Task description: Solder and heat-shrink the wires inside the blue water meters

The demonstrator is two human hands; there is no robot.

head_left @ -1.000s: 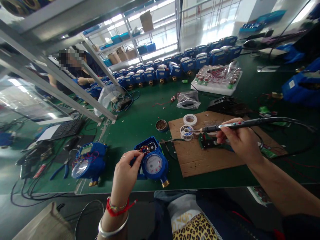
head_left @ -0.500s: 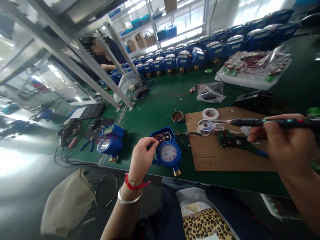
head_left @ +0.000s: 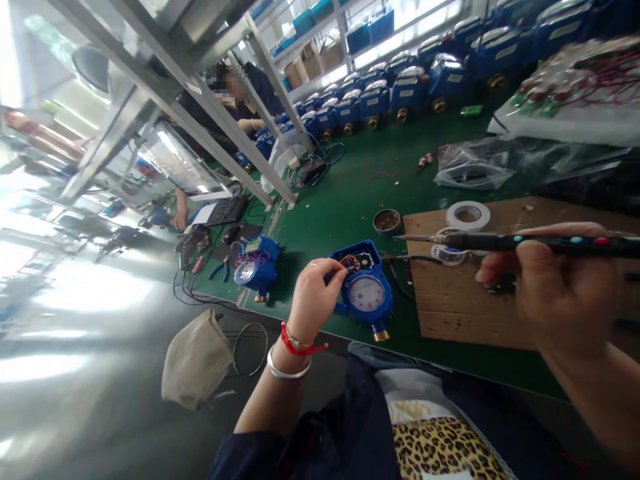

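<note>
My left hand point(head_left: 316, 293) is closed in a pinch at the thin coloured wires point(head_left: 353, 263) in the open compartment of a blue water meter point(head_left: 389, 307). The meter's round dial faces up and its brass fitting points toward me. In my right hand point(head_left: 560, 287) is a black soldering iron point(head_left: 500, 241), held level above the cardboard point(head_left: 465, 307). Its tip points left and shows just right of a small round tin point(head_left: 387, 231) with brownish contents. Cutting pliers point(head_left: 400, 270) lie beside the meter, and the iron overlaps a spool point(head_left: 449, 255) from my view.
A second blue meter point(head_left: 257, 263) with exposed wires stands to the left, near blue-handled pliers point(head_left: 220, 268). White tape point(head_left: 468, 215) lies on the cardboard. Rows of blue meters point(head_left: 375, 100) line the back. A metal frame point(head_left: 200, 100) rises at left; a co-worker point(head_left: 260, 93) sits behind it.
The soldering iron has moved left over the bench, bringing its tip close to the tin. My left hand stays pinched at the wires. The view has shifted, so the bench appears further right.
</note>
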